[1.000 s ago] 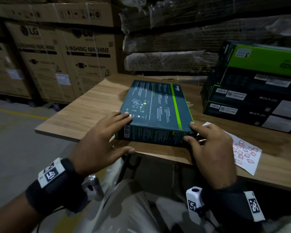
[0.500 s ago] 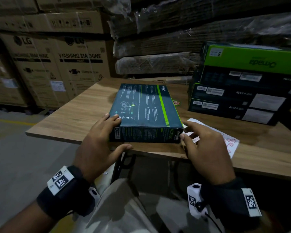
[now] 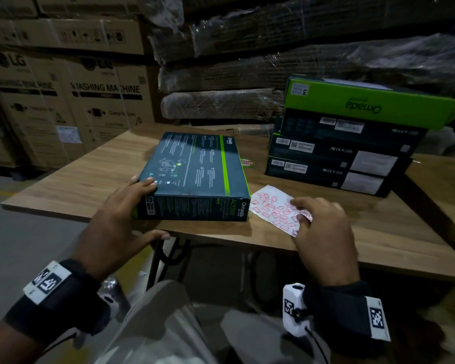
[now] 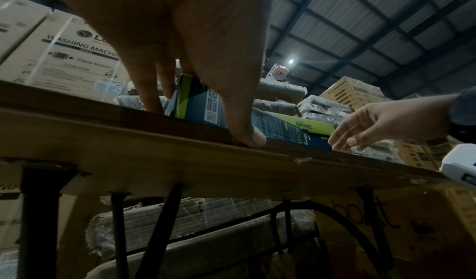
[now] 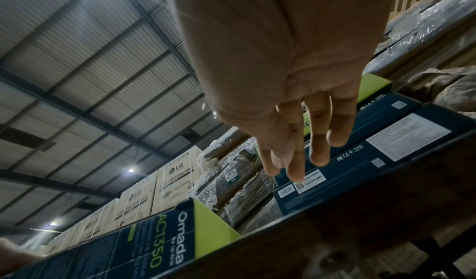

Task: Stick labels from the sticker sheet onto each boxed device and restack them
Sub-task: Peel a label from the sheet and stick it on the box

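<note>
Judging progress: I put the job at an early stage; one boxed device (image 3: pixel 195 177) lay flat near the front edge of the table (image 3: pixel 95 177), apart from the others, and I could find no fresh label on its top or near end face.
Left hand (image 3: pixel 116 222): I had its fingers laid nearly straight over the box's near left corner and the thumb down at the table edge, steadying the box, not clasping it.
Right hand (image 3: pixel 323 232): I had it spread over the near part of the sticker sheet (image 3: pixel 271 206), fingers loosely bent with the tips at the paper; the right wrist view showed no label between them, and whether a tip had caught a sticker edge I could not tell.
Sticker sheet: it lay flat on the table just right of the box, many small pink labels on it, scattered unevenly.
Stack (image 3: pixel 352 143): four more boxes stood piled at the back right, well apart from the working box; the green top one carried a small white tag, and I could not tell whether any bore a sheet label.
Left to do: by my reckoning, peel a label, press it on this box, restack it, then repeat for the others.
Background: big washing-machine cartons (image 3: pixel 63 101) and wrapped bundles stood behind the table.
</note>
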Tool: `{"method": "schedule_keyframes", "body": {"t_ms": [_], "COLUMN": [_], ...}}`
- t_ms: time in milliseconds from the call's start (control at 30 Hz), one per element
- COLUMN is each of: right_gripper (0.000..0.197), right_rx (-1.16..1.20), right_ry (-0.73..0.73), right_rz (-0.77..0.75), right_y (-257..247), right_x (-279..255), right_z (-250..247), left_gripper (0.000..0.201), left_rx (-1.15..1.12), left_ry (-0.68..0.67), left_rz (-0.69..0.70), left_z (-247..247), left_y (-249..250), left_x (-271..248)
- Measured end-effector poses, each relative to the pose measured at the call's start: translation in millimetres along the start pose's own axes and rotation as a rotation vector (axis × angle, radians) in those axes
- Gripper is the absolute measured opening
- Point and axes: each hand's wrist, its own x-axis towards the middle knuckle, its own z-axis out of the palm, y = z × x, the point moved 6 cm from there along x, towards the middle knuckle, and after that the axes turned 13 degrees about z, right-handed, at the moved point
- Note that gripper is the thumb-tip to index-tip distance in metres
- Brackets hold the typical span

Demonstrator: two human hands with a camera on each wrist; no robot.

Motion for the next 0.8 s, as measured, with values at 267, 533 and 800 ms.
{"method": "schedule_keyframes", "body": {"t_ms": [267, 533, 800], "right_gripper": [0.036, 0.024, 0.017], "right_rx": [-0.267, 0.195, 0.27], "right_ry": [-0.151, 0.011, -0.001], "right_rz": [0.081, -0.277, -0.407], "right_y": [7, -74, -124], "right_x": [-1, -22, -23], "right_z": [15, 21, 57], "left_gripper": [0.102, 0.073, 0.049], "left_rx": [-0.025, 0.015, -0.142], "left_ry": [0.017, 0.06, 0.074], "left_rz": [0.016, 0.047, 0.117], "left_z": [1, -12, -2], "left_y": [-2, 5, 16], "left_x": [-2, 13, 36]}}
